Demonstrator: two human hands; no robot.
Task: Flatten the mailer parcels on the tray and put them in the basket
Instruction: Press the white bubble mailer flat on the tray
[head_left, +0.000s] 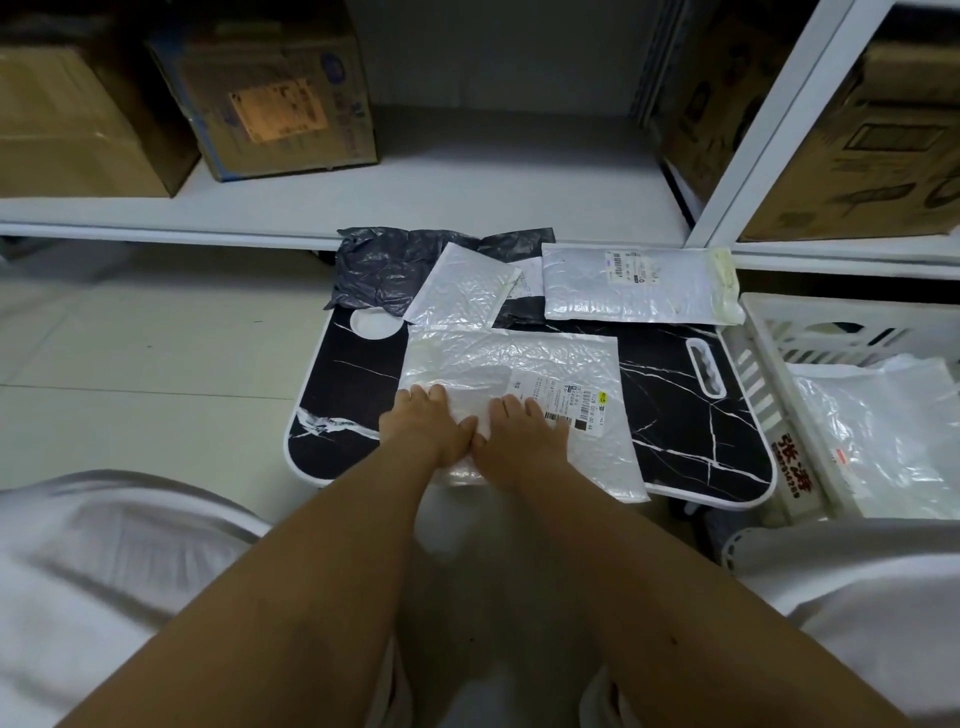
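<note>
Both palms press the near mailer flat on the tray.

The white bubble mailer (511, 395) lies at frame centre on the black marble tray (691, 415), long axis left-right. The left hand (434, 423) and right hand (519, 434) rest on it with fingers straight, gripping nothing. The basket (769, 374) waits right, nearer the right hand.

You are in a storeroom: white metal shelves (322, 208) carry cardboard boxes (270, 88), and mailer parcels (628, 283) lie near the tiled floor (130, 343).
</note>
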